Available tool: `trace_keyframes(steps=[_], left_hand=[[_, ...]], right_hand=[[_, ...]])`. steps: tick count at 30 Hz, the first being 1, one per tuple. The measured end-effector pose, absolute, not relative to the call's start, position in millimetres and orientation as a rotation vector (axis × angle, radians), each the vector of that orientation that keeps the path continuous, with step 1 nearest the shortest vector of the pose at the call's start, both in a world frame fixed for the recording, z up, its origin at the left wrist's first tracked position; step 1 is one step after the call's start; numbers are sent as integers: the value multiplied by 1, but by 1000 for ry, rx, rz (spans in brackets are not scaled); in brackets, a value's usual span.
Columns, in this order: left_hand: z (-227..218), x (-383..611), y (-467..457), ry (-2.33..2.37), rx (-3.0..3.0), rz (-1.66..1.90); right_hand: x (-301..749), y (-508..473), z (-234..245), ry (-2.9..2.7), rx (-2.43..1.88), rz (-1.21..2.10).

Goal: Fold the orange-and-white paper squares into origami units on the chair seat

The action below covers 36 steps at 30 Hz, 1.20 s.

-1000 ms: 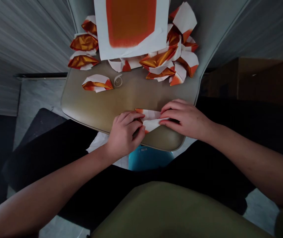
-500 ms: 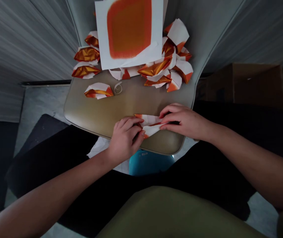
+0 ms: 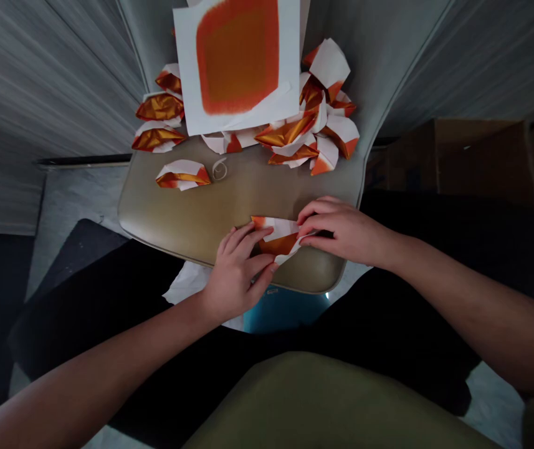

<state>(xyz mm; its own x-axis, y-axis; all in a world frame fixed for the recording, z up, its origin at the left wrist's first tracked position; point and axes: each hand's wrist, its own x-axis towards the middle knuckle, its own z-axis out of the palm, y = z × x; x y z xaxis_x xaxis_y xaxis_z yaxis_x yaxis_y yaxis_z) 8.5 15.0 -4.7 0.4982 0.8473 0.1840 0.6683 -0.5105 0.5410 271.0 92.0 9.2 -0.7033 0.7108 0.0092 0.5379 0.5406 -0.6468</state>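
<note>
Between my hands, near the front edge of the seat, is a folded paper piece [image 3: 281,242], white outside with orange and gold inside. Its middle is spread apart, so the gold inner face shows. My left hand [image 3: 238,265] grips its left end, thumb on the near edge and fingers over the far side. At the right end my right hand [image 3: 341,229] pinches the paper between thumb and fingers. Beyond them lies a finished-looking boat-shaped paper fold [image 3: 183,174], next to a pale curled band [image 3: 219,169].
A stack of white sheets with an orange-gold square [image 3: 238,56] rests at the back of the chair seat [image 3: 177,209]. Folded papers [image 3: 290,130] are heaped to its right, and several more [image 3: 160,107] lie left. A cardboard box [image 3: 481,159] stands at right; something blue [image 3: 285,310] is below the seat.
The paper piece has opened: its near flap is pulled towards me and the gold inside now shows. My left thumb has moved slightly nearer. The whole view has shifted a little.
</note>
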Motion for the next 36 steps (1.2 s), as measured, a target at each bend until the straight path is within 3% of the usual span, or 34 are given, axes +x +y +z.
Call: trace_keyframes(steps=[12, 28, 36], left_hand=[[-11, 10, 22, 1299, 2360, 775], [-10, 6, 24, 1206, 2789, 619], [-16, 6, 25, 1211, 2803, 669]], right_hand=[[268, 92, 10, -2398, -1053, 968], [254, 89, -3, -2456, -1138, 707], [263, 32, -1, -2208, -1184, 255]])
